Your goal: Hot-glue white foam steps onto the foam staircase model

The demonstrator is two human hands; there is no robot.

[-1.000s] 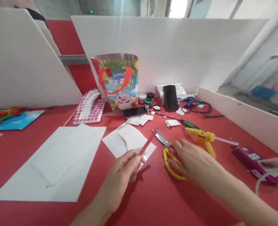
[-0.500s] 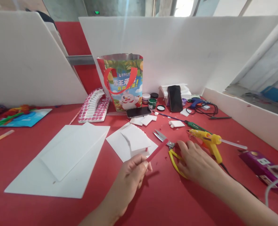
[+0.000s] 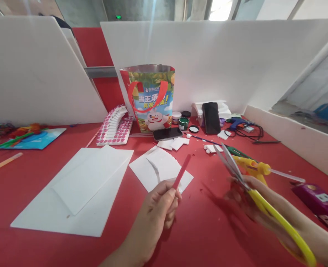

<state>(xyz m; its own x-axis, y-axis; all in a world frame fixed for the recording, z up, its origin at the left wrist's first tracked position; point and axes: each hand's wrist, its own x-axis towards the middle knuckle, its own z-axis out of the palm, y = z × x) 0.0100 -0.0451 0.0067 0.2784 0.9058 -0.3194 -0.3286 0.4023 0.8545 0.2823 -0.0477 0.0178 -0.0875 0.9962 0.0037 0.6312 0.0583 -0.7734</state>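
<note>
Between thumb and fingers, my left hand [image 3: 162, 204] pinches a flat red strip [image 3: 182, 170] that points up and away. Behind it lie small white foam-like sheets [image 3: 164, 163], the front corner partly covered by my hand. Off to the right, my right hand [image 3: 261, 200] holds a pair of scissors [image 3: 244, 181] with yellow handles, raised above the table. The blades point up and left and are slightly parted. Motion blurs my right fingers, and the scissors hide part of them.
Larger white sheets [image 3: 77, 185] lie at left. A yellow glue gun [image 3: 252, 167] rests behind my right hand, near a purple package [image 3: 316, 202]. At the back stand a colourful bag [image 3: 152, 100], paint jars [image 3: 183, 123] and an upright phone [image 3: 211, 118]; another phone [image 3: 167, 133] lies flat.
My right hand has lifted the scissors off the table and moved right and nearer. The red strip in my left hand has tipped more upright. The view has shifted slightly.
</note>
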